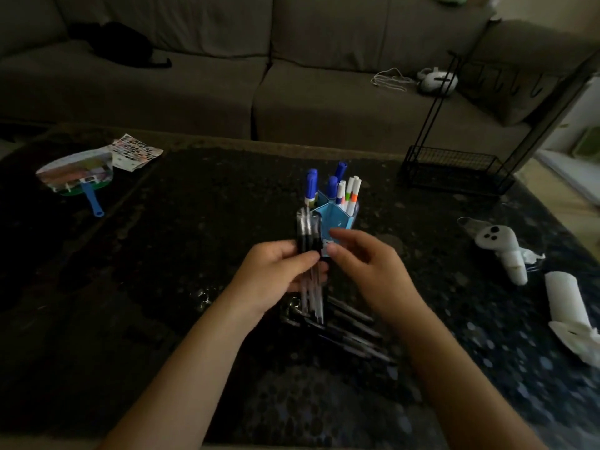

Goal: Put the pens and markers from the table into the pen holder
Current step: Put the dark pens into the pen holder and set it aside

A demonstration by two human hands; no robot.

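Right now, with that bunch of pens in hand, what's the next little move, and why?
Probably lift the bundle of black pens held in the left hand and drop it into the blue pen holder just behind; markers already stand there, and more pens wait on the table.

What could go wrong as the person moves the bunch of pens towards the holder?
1. The left hand holds several black pens at once; one could slip from a loose grip.
2. The blue pen holder already holds crowded markers, so the bunch might jam or tip it.
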